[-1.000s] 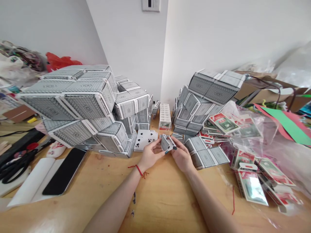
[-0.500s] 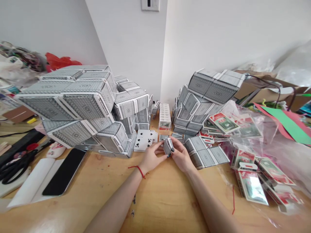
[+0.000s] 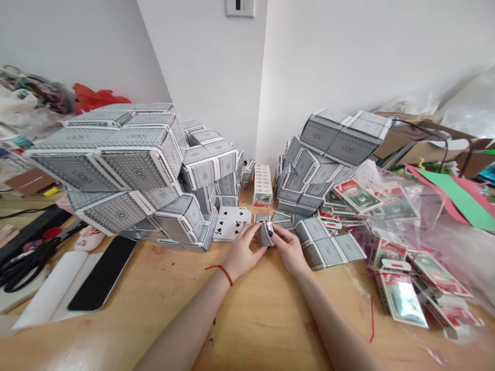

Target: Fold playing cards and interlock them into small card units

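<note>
Between my fingers is a small grey patterned playing-card piece [image 3: 265,234], bent or folded, its exact shape partly covered. My left hand [image 3: 244,250] grips it from the left, with a red string round the wrist. On its right side, my right hand [image 3: 288,250] pinches it, dark nail polish showing. White playing cards with spades [image 3: 228,223] lie face up just beyond my left hand. Joined grey card blocks [image 3: 328,243] rest on the table right of my right hand. Behind the hands stands a clear case of card packs [image 3: 262,185].
Tall stacks of grey card blocks rise at left [image 3: 131,165] and right [image 3: 340,144]. A black phone [image 3: 102,273] and scissors [image 3: 31,263] lie at left. Red and green card boxes [image 3: 402,296], plastic wrap and a red string [image 3: 372,319] are at right.
The small card piece has turned a little and moved slightly left between my hands. My fingers have shifted around it, both hands still holding it.
</note>
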Tool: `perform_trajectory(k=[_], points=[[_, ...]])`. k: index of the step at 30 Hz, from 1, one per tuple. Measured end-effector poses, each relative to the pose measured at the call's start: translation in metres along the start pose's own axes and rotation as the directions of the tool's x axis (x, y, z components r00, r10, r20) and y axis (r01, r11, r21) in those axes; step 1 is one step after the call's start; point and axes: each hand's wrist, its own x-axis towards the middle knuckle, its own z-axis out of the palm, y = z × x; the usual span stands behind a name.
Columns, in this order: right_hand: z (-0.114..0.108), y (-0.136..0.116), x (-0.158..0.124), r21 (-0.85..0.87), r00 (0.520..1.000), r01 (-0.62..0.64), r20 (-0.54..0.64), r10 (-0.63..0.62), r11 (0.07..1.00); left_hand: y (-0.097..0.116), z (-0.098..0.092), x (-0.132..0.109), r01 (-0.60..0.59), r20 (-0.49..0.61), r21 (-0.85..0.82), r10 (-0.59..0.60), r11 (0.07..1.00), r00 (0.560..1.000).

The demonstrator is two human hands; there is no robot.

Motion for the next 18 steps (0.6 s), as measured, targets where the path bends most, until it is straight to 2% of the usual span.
perform_trajectory(k=[4, 12, 15, 18], points=[[-0.0006, 0.0012, 0.0003, -0.089, 0.999, 0.049, 0.008, -0.049, 0.995, 0.0002, -0.0003, -0.0012, 0.0, -0.009, 0.071, 0.001, 0.997, 1.0], [-0.0019, 0.0054, -0.003, -0.339, 0.987, 0.121, -0.058, -0.149, 0.933, -0.0007, 0.0012, -0.0014, -0.039, -0.006, 0.155, 0.04, 0.987, 0.999], [-0.0019, 0.0026, -0.0029, -0.345, 0.987, 0.129, -0.044, -0.154, 0.93, -0.0007, 0.0012, -0.0012, -0.037, -0.004, 0.175, 0.038, 0.984, 0.999], [-0.0021, -0.0016, -0.0018, -0.272, 0.993, 0.11, 0.0, -0.114, 0.956, -0.0018, 0.0013, -0.0012, -0.032, -0.021, 0.196, 0.036, 0.98, 0.999]])
